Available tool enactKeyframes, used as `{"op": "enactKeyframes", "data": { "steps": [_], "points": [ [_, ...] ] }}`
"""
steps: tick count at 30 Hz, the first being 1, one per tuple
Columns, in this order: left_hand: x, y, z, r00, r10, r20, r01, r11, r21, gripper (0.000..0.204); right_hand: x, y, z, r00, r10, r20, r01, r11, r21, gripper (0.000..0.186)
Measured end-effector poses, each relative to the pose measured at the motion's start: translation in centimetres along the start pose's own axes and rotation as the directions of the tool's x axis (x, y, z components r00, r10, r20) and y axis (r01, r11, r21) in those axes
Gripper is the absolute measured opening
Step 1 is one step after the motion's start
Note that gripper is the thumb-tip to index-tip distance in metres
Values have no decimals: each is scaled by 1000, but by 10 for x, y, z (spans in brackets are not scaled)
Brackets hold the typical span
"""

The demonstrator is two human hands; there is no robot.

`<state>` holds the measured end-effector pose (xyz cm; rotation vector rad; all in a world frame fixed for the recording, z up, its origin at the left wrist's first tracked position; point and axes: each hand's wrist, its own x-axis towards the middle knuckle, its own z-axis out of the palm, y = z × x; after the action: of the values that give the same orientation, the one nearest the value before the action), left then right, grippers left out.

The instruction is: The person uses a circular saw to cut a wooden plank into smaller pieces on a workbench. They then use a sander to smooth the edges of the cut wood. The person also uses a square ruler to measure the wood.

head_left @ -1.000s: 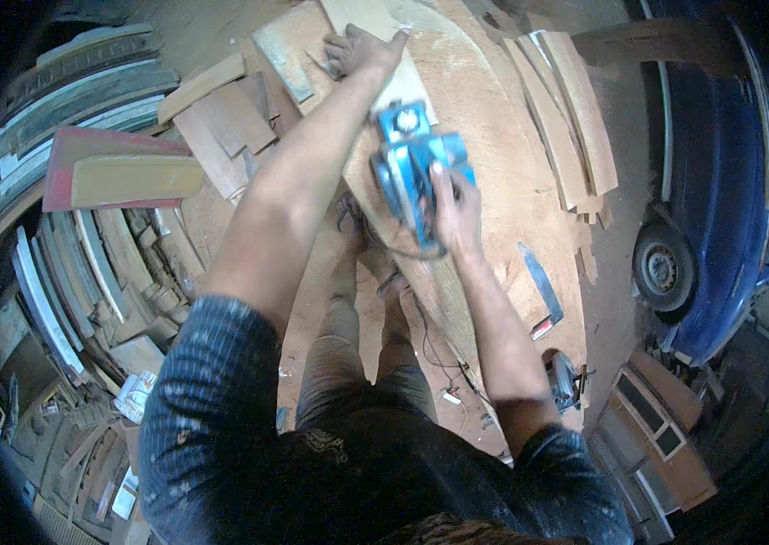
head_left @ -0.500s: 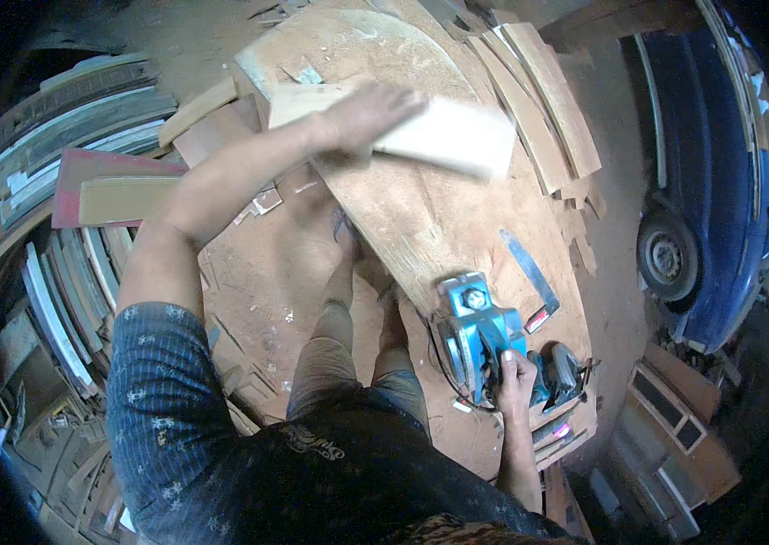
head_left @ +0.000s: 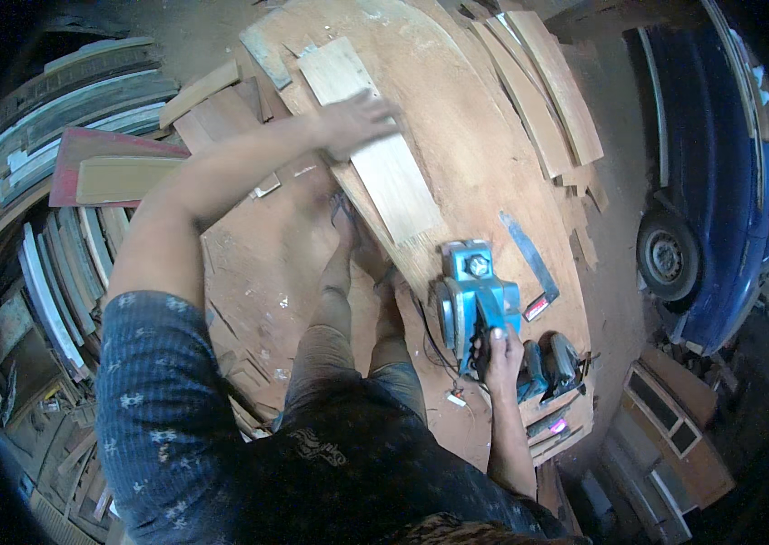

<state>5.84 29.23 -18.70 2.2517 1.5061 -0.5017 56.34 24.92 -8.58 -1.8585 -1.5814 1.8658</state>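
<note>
A pale wooden board (head_left: 398, 186) lies flat along the near edge of the wooden workbench (head_left: 480, 173). Over its middle is my left hand (head_left: 362, 124), slightly blurred, palm down with the fingers stretched out; whether it touches the wood I cannot tell. My right hand (head_left: 501, 356) wraps round the rear handle of a blue electric planer (head_left: 478, 295), which sits at the right part of the bench, just beyond the board's near end. The planer's dark cord (head_left: 434, 336) hangs beside it.
Right of the planer lie a blue handsaw blade (head_left: 528, 252) and another blue power tool (head_left: 550, 368). Long planks (head_left: 552, 86) rest along the bench's far side. Stacked timber (head_left: 84, 109) stands at left, a blue vehicle (head_left: 711, 191) at right.
The board has swung from lying across the bench to running lengthwise along its edge, toward the planer. My left hand has shifted slightly left. The planer, in my right hand, has moved slightly farther away.
</note>
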Motion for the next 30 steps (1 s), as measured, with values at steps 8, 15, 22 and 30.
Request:
{"op": "enactKeyframes", "data": {
  "steps": [8, 15, 22, 30],
  "points": [
    [-11, -113, 89, 509, -845, -167, 655, 505, -561, 73, 57, 2, 18, 899, -384, 211, 427, 874, -230, 39],
    [3, -107, 134, 418, -859, -295, 570, 501, -652, 68, 118, 1, 72, 863, -413, 289, 454, 887, -88, 37],
    [1, -101, 133, 397, -843, -364, 522, 533, -666, 68, 150, -47, 122, 859, -445, 254, 456, 890, 17, 33],
    [-2, -109, 166, 307, -837, -453, 477, 548, -688, 61, 189, -118, 182, 851, -459, 255, 460, 886, 60, 33]
  ]
}}
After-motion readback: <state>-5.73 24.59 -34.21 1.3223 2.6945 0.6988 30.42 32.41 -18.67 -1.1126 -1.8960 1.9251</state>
